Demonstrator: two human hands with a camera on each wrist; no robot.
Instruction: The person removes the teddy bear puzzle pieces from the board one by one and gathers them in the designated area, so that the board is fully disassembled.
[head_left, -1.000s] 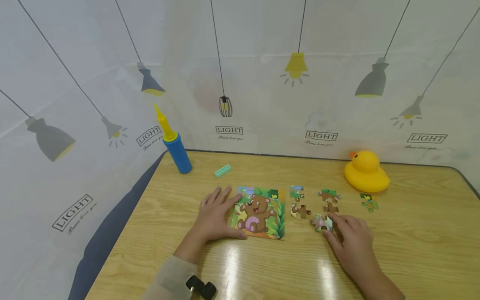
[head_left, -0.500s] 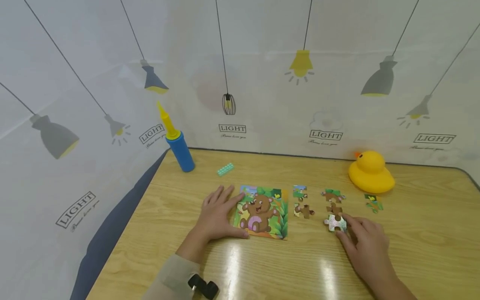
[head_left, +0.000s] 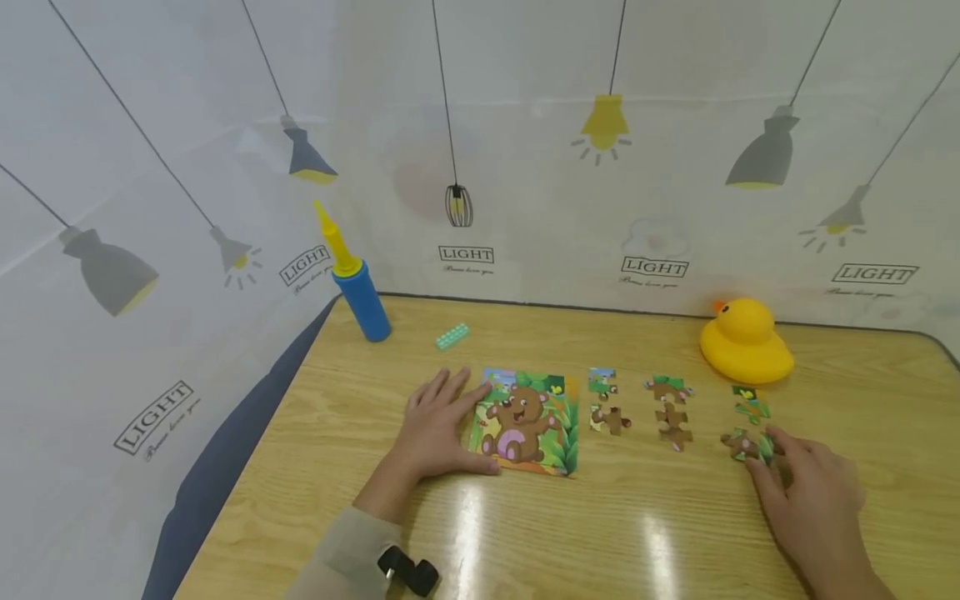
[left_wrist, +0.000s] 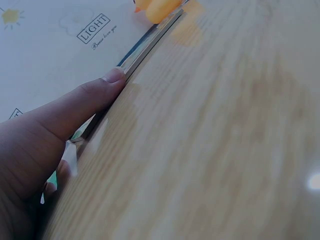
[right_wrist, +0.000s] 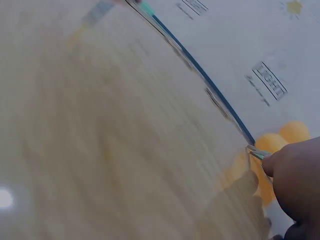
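A bear picture puzzle board (head_left: pixel 525 421) lies on the wooden table (head_left: pixel 525 533). My left hand (head_left: pixel 435 429) rests flat on the table against the board's left side, thumb along its near edge (left_wrist: pixel 145 42). My right hand (head_left: pixel 810 496) is at the right and pinches a loose puzzle piece (head_left: pixel 746 446) at its fingertips, low on the table. The right wrist view shows that piece (right_wrist: pixel 256 152) edge-on at my fingertip. Other loose pieces lie in columns right of the board: two (head_left: pixel 603 400), two more (head_left: pixel 670 408), and one (head_left: pixel 750 402) just beyond the held piece.
A yellow rubber duck (head_left: pixel 746 342) sits at the back right. A blue and yellow hand pump (head_left: pixel 352 283) stands at the back left corner, with a small green brick (head_left: pixel 452 336) near it. A printed curtain walls the table's back and left.
My right hand has carried the puzzle piece to the right, from beside the second column of pieces to just below the far right piece. The left hand has stayed put.
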